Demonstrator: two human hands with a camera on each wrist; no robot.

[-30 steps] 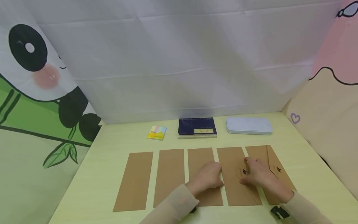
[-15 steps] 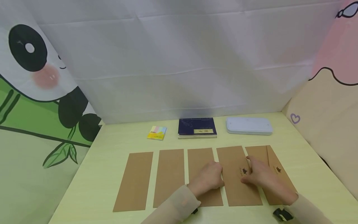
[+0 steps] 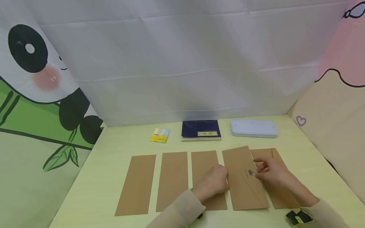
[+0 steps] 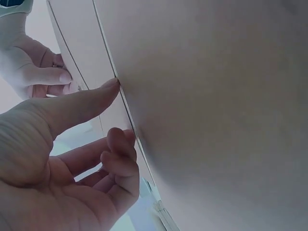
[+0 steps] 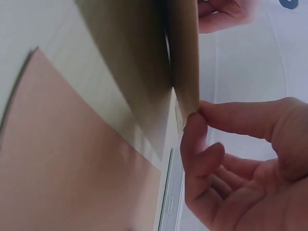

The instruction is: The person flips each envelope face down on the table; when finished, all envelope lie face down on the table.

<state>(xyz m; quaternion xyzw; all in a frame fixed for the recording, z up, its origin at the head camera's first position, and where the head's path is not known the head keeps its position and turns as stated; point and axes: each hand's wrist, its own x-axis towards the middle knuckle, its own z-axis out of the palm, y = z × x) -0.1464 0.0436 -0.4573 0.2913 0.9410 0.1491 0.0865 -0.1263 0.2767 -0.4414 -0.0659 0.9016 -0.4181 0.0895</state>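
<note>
Several brown paper envelopes lie in a row. My right hand pinches the right edge of the fourth envelope, which bears a small crown print and flap lines. In the right wrist view thumb and forefinger meet on its edge, raised off the table with a shadow beneath. My left hand lies over the third envelope. Its thumb and fingertips touch down along the fourth envelope's left side, thumb and forefinger apart in the left wrist view. The fifth envelope is partly behind my right hand.
Two more envelopes, the first and second, lie to the left. Along the back stand sticky notes, a dark blue notebook and a pale pencil case. A white cloth hangs behind the table.
My right hand has closed on the fourth envelope's right edge and drawn slightly right. That envelope's right side has risen and tilted. My left hand has barely moved.
</note>
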